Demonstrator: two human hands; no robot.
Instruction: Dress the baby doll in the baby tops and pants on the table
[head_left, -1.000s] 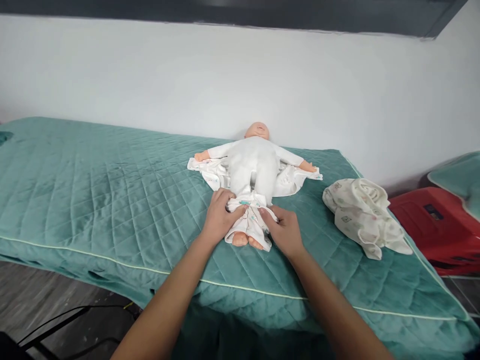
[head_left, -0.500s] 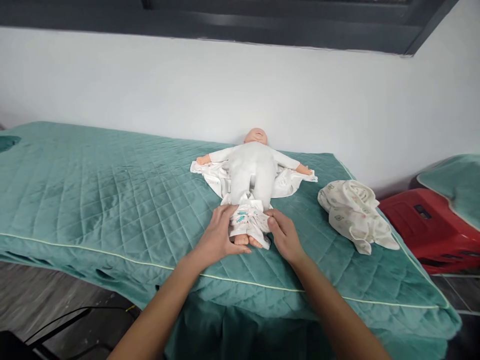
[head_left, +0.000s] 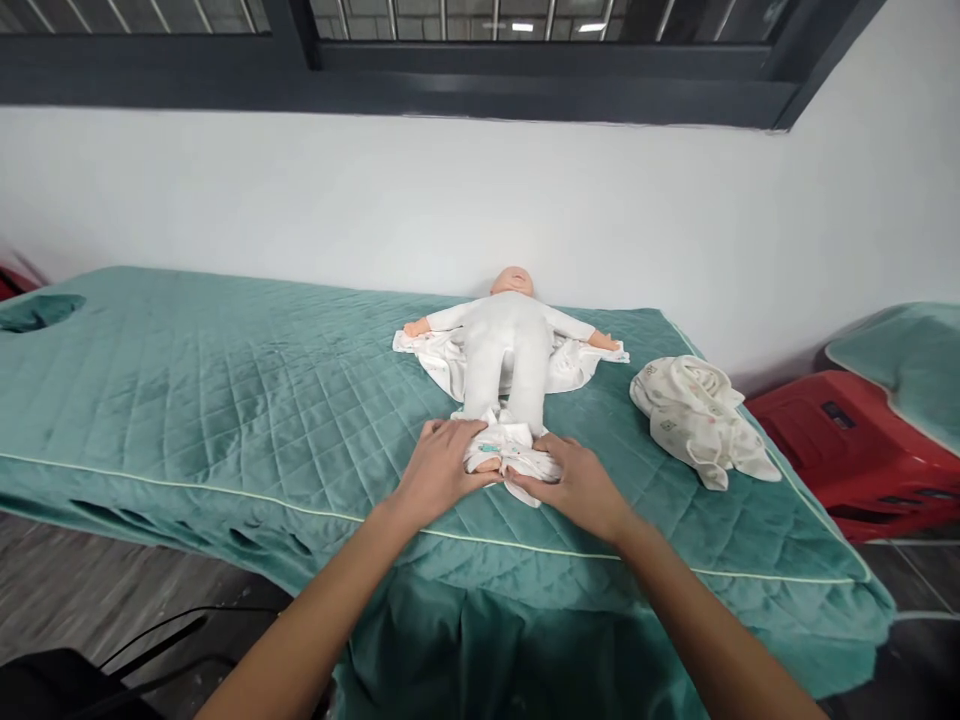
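Note:
A baby doll with a white cloth body lies on its back, head toward the wall and arms spread. Bunched around its lower legs are white printed baby pants. My left hand grips the pants at the left side, thumb near the doll's feet. On the other side my right hand pinches the fabric, its thumb across the front by the feet. The feet are mostly covered by cloth and thumbs. Beneath the doll's back and arms a white baby shirt is spread out.
The doll rests on a bed with a green quilted cover, near its front edge. A crumpled white patterned cloth lies to the right. Beyond the bed's right end are red plastic stools. A dark window frame is above the white wall.
My right hand has moved its thumb inward over the front of the pants. The pants look more gathered around the feet. My view has tilted up slightly, showing more window.

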